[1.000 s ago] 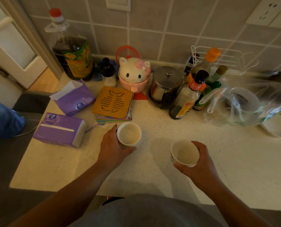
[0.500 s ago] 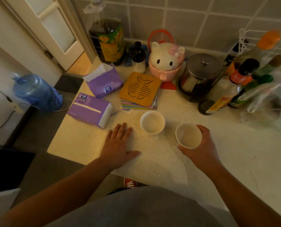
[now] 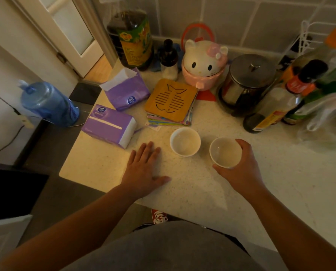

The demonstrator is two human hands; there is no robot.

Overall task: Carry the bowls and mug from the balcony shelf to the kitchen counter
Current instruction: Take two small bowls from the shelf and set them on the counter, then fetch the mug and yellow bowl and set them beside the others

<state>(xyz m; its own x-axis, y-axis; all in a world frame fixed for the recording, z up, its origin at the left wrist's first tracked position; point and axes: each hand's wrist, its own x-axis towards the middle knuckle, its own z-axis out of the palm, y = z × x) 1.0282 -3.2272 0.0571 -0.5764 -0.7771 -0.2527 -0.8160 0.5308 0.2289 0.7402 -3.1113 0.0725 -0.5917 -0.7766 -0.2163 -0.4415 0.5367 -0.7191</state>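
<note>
Two small white bowls stand side by side on the pale speckled surface, close together but not touching. The left hand lies flat, palm down, fingers straight and slightly spread with the thumb stuck out to the right; it grips nothing and sits just to the left of the left bowl, apart from it. The left forearm runs back from it toward the lower left corner. The right hand is curled around the right bowl, thumb against the near rim and fingers wrapped over the far right side, with the bowl's base resting on the surface. The right forearm reaches in from the lower right. Behind the bowls lies a wooden trivet with a fish-bone cut-out on a stack of coloured mats, and to the left sit two purple tissue packs.
</note>
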